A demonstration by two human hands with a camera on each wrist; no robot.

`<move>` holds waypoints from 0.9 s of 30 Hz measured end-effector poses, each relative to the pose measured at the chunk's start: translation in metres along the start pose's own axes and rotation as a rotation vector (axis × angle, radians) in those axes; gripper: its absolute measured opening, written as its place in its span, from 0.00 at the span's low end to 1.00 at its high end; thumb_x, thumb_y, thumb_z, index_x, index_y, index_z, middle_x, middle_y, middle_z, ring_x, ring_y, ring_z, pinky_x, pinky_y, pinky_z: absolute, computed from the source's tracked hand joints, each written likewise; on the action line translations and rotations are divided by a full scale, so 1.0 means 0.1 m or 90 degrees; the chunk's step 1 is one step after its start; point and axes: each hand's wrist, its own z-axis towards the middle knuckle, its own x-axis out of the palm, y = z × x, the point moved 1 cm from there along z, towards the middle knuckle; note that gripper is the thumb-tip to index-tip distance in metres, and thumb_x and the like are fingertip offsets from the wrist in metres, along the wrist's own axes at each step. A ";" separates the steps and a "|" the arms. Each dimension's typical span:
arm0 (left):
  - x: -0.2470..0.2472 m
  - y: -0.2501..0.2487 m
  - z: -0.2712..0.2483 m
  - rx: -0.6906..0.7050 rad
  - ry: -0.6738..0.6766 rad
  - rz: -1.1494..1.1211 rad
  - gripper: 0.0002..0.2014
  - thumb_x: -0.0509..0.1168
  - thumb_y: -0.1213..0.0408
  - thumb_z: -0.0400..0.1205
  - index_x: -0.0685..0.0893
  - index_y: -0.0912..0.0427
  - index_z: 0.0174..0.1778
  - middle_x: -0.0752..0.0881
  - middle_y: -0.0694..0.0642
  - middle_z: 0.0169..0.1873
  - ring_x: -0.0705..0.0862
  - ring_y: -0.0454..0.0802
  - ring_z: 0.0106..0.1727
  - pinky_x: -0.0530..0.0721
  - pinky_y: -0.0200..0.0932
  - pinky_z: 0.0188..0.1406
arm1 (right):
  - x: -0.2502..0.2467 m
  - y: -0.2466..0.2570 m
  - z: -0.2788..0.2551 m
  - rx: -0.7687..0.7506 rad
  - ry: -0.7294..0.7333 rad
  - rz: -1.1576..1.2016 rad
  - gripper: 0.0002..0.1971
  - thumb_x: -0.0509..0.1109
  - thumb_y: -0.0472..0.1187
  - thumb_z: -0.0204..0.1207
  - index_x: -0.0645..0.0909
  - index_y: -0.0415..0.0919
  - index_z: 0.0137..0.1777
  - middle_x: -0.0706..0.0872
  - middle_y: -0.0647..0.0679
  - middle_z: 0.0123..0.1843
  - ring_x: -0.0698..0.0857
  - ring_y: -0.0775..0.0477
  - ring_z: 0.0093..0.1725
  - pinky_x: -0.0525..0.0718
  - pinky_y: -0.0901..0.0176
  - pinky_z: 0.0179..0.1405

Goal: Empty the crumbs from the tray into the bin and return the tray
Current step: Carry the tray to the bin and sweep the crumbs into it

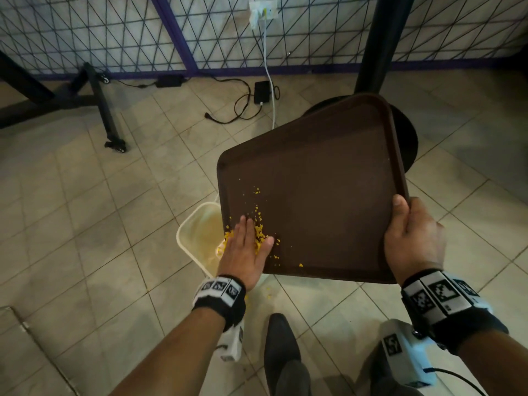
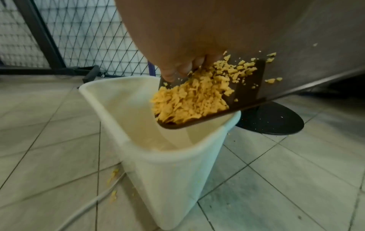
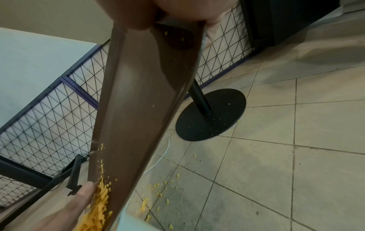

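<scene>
A dark brown tray (image 1: 320, 178) hangs tilted over a cream bin (image 1: 197, 238), its low corner above the bin's mouth. My right hand (image 1: 411, 238) grips the tray's right rim, thumb on top. My left hand (image 1: 245, 247) lies flat with straight fingers on the tray's lower left corner, pressed against yellow crumbs (image 1: 258, 232). In the left wrist view a heap of crumbs (image 2: 189, 96) sits at the tray's corner (image 2: 245, 93) just over the bin (image 2: 158, 153). The right wrist view shows the tray (image 3: 138, 101) edge-on with crumbs (image 3: 98, 203) at its low end.
Spilled crumbs (image 3: 158, 192) lie on the tiled floor by the bin. A black table post with a round base (image 3: 211, 114) stands behind the tray. Cables and power bricks (image 1: 261, 92) lie along a wire-mesh fence (image 1: 114, 30). A black wheeled frame (image 1: 105, 110) stands at left. My shoe (image 1: 281, 341) is below.
</scene>
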 end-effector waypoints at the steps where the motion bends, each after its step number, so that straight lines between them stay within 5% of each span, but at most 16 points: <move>1: 0.03 0.01 -0.04 -0.008 0.001 0.000 0.41 0.34 0.30 0.82 0.40 0.52 0.87 0.36 0.49 0.86 0.41 0.49 0.87 0.45 0.51 0.85 | 0.00 -0.01 0.00 -0.002 0.001 -0.001 0.19 0.48 0.53 0.84 0.71 0.39 0.45 0.72 0.50 0.27 0.73 0.41 0.28 0.69 0.56 0.32; 7: -0.40 -0.36 0.34 0.047 -0.177 -0.026 0.39 0.39 0.34 0.86 0.42 0.56 0.87 0.37 0.52 0.87 0.39 0.46 0.86 0.41 0.48 0.84 | 0.01 -0.02 -0.03 -0.009 0.012 -0.011 0.21 0.48 0.54 0.84 0.72 0.38 0.45 0.79 0.40 0.31 0.78 0.36 0.31 0.76 0.51 0.33; 11: -0.40 -0.54 0.47 0.067 -0.166 0.000 0.40 0.36 0.33 0.85 0.38 0.54 0.87 0.34 0.50 0.86 0.36 0.47 0.86 0.38 0.50 0.84 | 0.00 0.02 -0.03 -0.021 0.013 -0.006 0.21 0.48 0.54 0.84 0.72 0.37 0.45 0.77 0.45 0.28 0.79 0.38 0.29 0.75 0.53 0.31; 15: 0.01 -0.28 0.16 -0.007 -0.110 0.004 0.40 0.31 0.31 0.83 0.32 0.52 0.85 0.32 0.50 0.85 0.36 0.47 0.86 0.41 0.54 0.86 | -0.03 0.07 -0.02 -0.033 0.002 0.024 0.19 0.50 0.52 0.84 0.71 0.38 0.44 0.74 0.49 0.27 0.74 0.47 0.25 0.68 0.58 0.26; 18: 0.20 -0.01 -0.06 -0.035 -0.051 0.036 0.41 0.30 0.30 0.82 0.34 0.54 0.86 0.32 0.51 0.85 0.35 0.49 0.86 0.41 0.56 0.85 | -0.04 0.07 -0.02 -0.034 0.003 0.021 0.20 0.49 0.53 0.84 0.72 0.37 0.45 0.75 0.48 0.28 0.75 0.45 0.26 0.70 0.57 0.28; 24: -0.35 -0.13 0.39 0.002 -0.183 -0.019 0.40 0.34 0.31 0.84 0.38 0.54 0.87 0.34 0.50 0.86 0.37 0.45 0.86 0.40 0.50 0.85 | -0.05 0.08 -0.02 -0.025 0.002 0.018 0.20 0.48 0.52 0.85 0.72 0.36 0.46 0.75 0.47 0.29 0.73 0.43 0.27 0.69 0.55 0.31; 27: -0.67 -0.25 0.68 0.012 -0.198 -0.055 0.41 0.35 0.31 0.84 0.40 0.54 0.87 0.36 0.50 0.86 0.39 0.45 0.86 0.40 0.49 0.84 | -0.06 0.11 -0.03 -0.037 0.007 0.030 0.20 0.49 0.52 0.85 0.73 0.35 0.47 0.76 0.46 0.30 0.74 0.45 0.26 0.68 0.59 0.25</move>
